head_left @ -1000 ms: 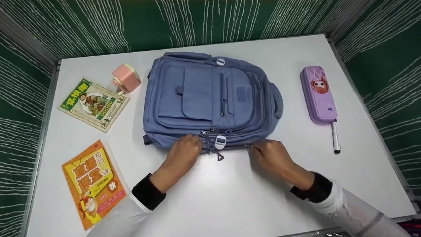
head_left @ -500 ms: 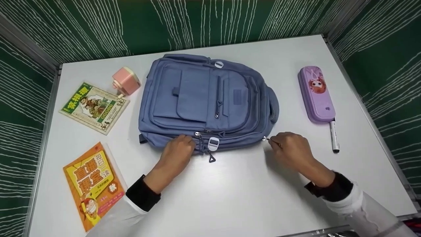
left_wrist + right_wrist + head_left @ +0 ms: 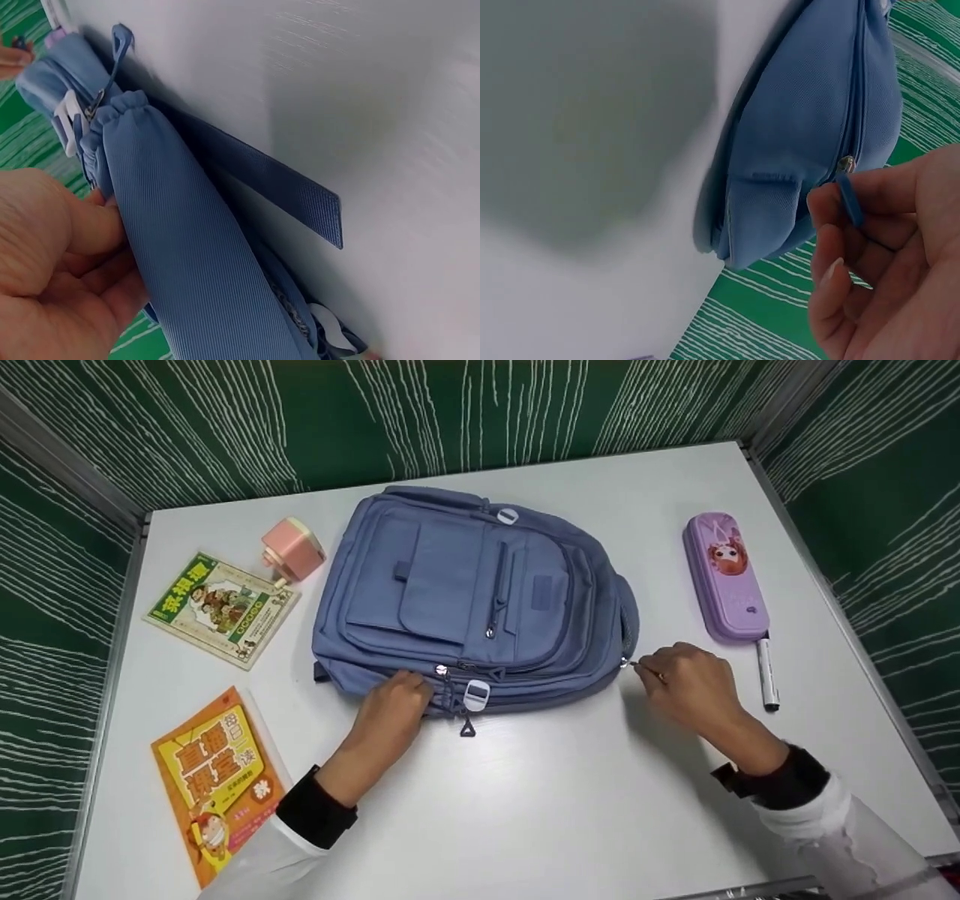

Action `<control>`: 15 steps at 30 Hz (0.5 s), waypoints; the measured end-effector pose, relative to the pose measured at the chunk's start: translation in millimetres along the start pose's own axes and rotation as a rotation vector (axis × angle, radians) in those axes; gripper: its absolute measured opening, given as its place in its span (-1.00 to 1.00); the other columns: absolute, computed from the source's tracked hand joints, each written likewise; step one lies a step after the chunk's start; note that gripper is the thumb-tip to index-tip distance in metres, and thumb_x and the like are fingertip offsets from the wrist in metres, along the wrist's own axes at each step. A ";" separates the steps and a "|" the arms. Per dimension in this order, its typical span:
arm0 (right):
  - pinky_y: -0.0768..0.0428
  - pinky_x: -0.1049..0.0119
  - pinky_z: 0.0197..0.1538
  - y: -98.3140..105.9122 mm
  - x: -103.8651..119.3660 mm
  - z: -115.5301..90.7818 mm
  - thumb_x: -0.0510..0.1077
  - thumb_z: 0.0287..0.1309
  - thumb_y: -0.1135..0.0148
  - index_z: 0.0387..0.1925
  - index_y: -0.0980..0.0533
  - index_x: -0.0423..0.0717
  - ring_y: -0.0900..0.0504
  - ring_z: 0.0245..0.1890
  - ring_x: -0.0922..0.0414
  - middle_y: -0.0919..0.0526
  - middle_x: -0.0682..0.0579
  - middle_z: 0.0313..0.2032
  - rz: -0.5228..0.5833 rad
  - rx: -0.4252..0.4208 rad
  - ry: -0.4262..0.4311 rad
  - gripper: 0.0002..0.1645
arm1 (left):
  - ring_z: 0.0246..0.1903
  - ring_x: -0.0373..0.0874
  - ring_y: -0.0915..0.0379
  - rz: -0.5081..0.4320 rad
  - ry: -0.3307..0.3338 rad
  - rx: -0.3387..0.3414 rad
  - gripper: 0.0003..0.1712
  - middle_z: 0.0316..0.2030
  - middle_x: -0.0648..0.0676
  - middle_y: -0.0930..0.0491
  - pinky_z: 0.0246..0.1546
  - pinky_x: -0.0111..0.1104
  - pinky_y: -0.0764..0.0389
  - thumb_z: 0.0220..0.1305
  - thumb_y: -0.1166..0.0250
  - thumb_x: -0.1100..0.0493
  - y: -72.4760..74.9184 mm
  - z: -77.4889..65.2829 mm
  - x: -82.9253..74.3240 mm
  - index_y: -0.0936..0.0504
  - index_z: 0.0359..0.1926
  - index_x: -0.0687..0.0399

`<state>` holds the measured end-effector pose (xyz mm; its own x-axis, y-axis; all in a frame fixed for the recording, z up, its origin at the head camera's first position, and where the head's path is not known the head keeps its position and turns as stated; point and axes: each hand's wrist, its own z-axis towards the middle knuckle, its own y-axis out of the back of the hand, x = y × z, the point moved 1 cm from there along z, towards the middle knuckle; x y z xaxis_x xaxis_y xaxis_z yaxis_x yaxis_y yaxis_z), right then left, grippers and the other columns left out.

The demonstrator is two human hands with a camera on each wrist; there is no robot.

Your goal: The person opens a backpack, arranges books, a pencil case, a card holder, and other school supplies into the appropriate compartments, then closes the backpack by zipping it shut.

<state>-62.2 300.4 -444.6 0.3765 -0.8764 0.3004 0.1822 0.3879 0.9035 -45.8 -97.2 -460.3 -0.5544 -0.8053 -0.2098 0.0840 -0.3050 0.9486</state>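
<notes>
The bag [image 3: 450,577] lies flat on the desk [image 3: 525,810], front side up, with the case [image 3: 726,592] and marker [image 3: 767,671] to its right and the orange book [image 3: 217,772] and green book [image 3: 223,611] to its left. The left hand [image 3: 390,712] pinches the bag's near side, near a white buckle [image 3: 476,695], while the right hand [image 3: 690,686] grips a zip pull [image 3: 850,201] near the bag's handle [image 3: 631,616]

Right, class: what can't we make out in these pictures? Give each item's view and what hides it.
Inside of the backpack: head view, covered by its fabric.
Fingertips of the left hand: left wrist view, behind the backpack's fabric.
Upper end of the marker: head view, hidden by the pencil case.
Lower corner of the orange book: head view, under the left sleeve.
</notes>
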 end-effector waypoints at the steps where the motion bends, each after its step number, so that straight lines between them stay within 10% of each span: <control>1: -0.52 -0.07 -0.57 0.5 -1.0 1.1 -0.31 0.12 -0.39 -0.42 -0.77 -0.13 -0.63 -0.48 -0.04 -0.74 -0.01 -0.48 -0.004 -0.005 0.003 -0.91 | -0.29 0.08 -0.62 -0.009 0.014 0.007 -0.73 -0.35 0.17 -0.67 -0.36 -0.15 -0.73 -0.03 -0.35 0.64 0.4 -0.3 0.6 -0.75 -0.31 0.33; 9: -0.24 0.21 -0.71 3.0 2.8 -7.8 -0.39 -0.05 -0.22 -0.82 -0.41 0.07 -0.37 -0.66 0.13 -0.39 0.15 -0.73 -0.015 -0.053 0.135 -0.59 | -0.32 0.10 -0.61 0.028 -0.001 -0.008 -0.77 -0.39 0.18 -0.64 -0.38 -0.13 -0.70 -0.05 -0.36 0.63 1.2 0.3 0.9 -0.71 -0.38 0.32; 15: -0.23 0.33 -0.67 0.4 19.4 -20.0 -0.38 -0.18 -0.21 -0.80 -0.52 0.05 -0.35 -0.65 0.24 -0.39 0.23 -0.73 0.051 -0.041 0.237 -0.70 | -0.26 0.09 -0.62 0.094 0.010 -0.034 -0.74 -0.34 0.20 -0.66 -0.28 -0.17 -0.71 -0.07 -0.39 0.61 1.4 2.3 10.2 -0.73 -0.32 0.33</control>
<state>-36.7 289.2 -444.5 0.5880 -0.7656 0.2608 0.1927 0.4458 0.8741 -53.3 -104.7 -460.6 -0.5346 -0.8362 -0.1226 0.1637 -0.2448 0.9557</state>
